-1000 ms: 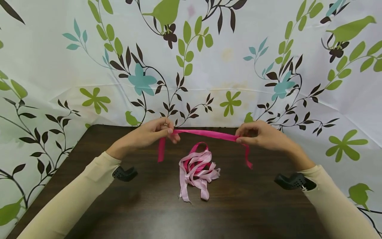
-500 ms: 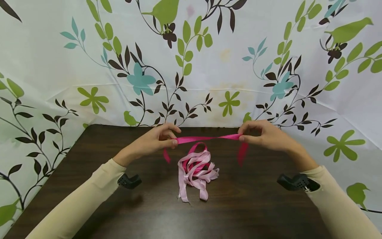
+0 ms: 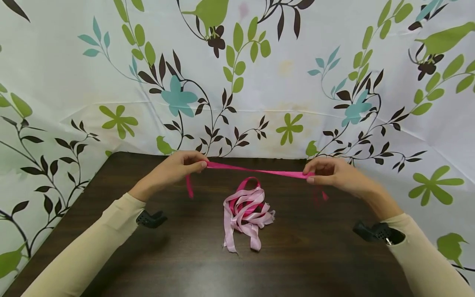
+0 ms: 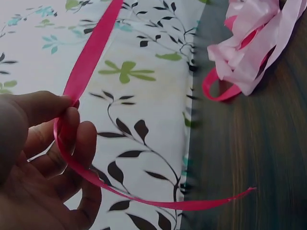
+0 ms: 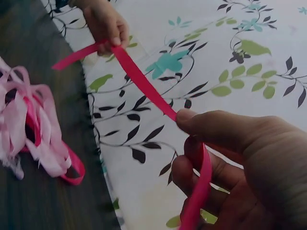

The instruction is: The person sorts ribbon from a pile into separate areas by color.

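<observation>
A hot-pink ribbon [image 3: 256,170] stretches between my two hands above the far part of the table. My left hand [image 3: 177,168] pinches it between thumb and fingers, and a loose end hangs below that hand. On the other side my right hand [image 3: 335,175] pinches the ribbon the same way, its tail dangling and blurred. In the left wrist view the loose ribbon end [image 4: 187,205] curves out past the fingers. Beneath the stretched ribbon, a tangled pile of pale-pink ribbons [image 3: 245,218] with some hot-pink loops lies on the table.
The dark wooden table [image 3: 208,272] extends toward me. Behind it hangs a white cloth [image 3: 259,128] printed with leaves, birds and flowers, meeting the table's far edge. A black device [image 3: 151,219] sits at my left wrist and another [image 3: 376,232] at my right.
Half a second ago my hands came closer together and the ribbon dipped lower; now they are farther apart with the ribbon drawn out straighter. The pile on the table stays put.
</observation>
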Demonstrator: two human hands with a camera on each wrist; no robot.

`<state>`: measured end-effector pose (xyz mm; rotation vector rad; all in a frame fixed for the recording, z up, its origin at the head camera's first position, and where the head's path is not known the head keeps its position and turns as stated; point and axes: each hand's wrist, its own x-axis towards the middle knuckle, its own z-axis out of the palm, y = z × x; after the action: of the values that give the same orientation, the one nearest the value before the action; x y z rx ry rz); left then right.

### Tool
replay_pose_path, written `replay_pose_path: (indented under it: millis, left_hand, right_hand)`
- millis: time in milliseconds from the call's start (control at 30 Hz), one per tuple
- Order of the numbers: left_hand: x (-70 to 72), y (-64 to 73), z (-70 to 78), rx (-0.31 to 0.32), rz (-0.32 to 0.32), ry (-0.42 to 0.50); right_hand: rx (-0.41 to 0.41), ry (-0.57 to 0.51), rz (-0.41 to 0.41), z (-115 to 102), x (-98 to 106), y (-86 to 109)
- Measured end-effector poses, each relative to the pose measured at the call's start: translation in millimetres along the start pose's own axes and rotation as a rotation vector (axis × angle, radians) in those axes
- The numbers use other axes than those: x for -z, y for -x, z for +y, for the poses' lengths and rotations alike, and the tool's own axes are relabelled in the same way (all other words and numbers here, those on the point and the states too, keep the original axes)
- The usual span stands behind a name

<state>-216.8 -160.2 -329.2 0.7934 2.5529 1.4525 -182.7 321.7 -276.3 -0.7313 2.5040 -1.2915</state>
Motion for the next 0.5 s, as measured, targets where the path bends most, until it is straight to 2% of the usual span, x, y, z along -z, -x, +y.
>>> replay_pose_path:
  millis: [133,267,400,500]
  left_hand:
    - [9.7,-0.2,-9.4,0.051,0.032,0.025]
    - [18.3,-1.1,-18.9,0.095,0.052,0.055]
    - [24.5,-2.8,-28.5,0.128,0.064,0.051]
    - [28.5,-3.4,-36.6,0.156,0.077,0.049]
  right_hand:
    - [-0.006,0.052,0.022,11.4,-0.9,0.2]
    - [0.003,0.184,0.08,20.8,-0.8,-1.8]
    - [-0.026,0.311,0.135,30.0,-0.4,-4.4]
    - [-0.054,0.325,0.175,39.4,0.0,-5.9]
